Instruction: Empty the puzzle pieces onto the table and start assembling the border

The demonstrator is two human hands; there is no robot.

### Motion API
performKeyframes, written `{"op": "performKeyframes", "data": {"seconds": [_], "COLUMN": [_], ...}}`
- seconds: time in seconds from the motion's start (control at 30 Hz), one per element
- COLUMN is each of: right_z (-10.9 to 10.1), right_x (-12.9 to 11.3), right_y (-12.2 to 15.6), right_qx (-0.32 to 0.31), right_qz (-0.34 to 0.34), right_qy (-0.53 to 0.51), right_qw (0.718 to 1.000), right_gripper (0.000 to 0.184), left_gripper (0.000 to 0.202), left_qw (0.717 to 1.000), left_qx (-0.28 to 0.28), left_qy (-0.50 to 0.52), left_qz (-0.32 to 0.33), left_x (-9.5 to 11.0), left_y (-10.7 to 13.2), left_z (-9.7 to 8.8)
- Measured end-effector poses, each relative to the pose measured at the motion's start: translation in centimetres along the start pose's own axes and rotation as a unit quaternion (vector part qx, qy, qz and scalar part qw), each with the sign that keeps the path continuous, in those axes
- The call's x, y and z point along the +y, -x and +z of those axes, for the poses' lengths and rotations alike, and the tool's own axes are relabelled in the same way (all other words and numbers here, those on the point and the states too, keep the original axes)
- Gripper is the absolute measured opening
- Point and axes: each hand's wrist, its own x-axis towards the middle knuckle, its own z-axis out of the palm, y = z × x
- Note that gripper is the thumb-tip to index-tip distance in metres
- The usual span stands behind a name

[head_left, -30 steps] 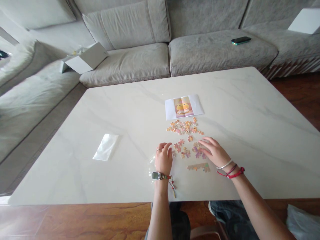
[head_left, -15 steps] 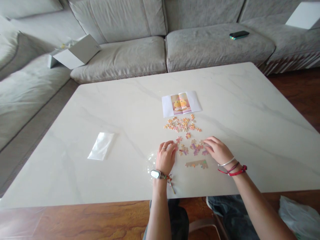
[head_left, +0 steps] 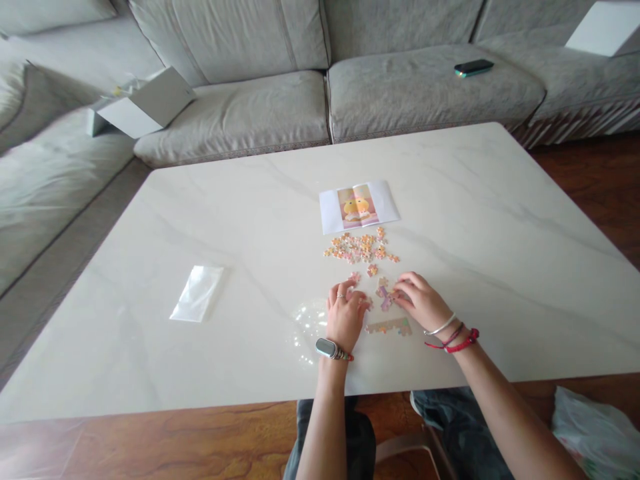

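Although curled fingers hide any grip, the head view shows the left hand (head_left: 344,317) half-closed and the right hand (head_left: 419,301) bent over loose jigsaw pieces (head_left: 384,297) on the marble surface (head_left: 250,220); whether either holds one is unclear. A joined strip of pieces (head_left: 389,326) lies just below.

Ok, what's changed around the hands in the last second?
The left hand and right hand have moved toward each other, closing in on the loose puzzle pieces between them, which now sit in a tighter group. The assembled strip, main pile and picture sheet stayed put.
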Motion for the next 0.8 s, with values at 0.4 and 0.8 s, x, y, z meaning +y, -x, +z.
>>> {"op": "performKeyframes", "data": {"seconds": [0.4,0.8], "right_z": [0.3,0.7], "right_x": [-0.9,-0.4], "right_y": [-0.7,-0.8], "right_qx": [0.043,0.091], "right_qz": [0.039,0.120], "right_qy": [0.029,0.028], "right_qw": [0.998,0.988], "right_gripper": [0.016,0.004], "left_gripper": [0.013,0.017], "left_qw": [0.999,0.998], "left_qx": [0.010,0.014], "left_qy": [-0.010,-0.012], "left_qz": [-0.045,-0.057], "left_x": [-1.2,2.8], "left_y": [0.1,-0.3], "left_z": [-0.5,0.6]}}
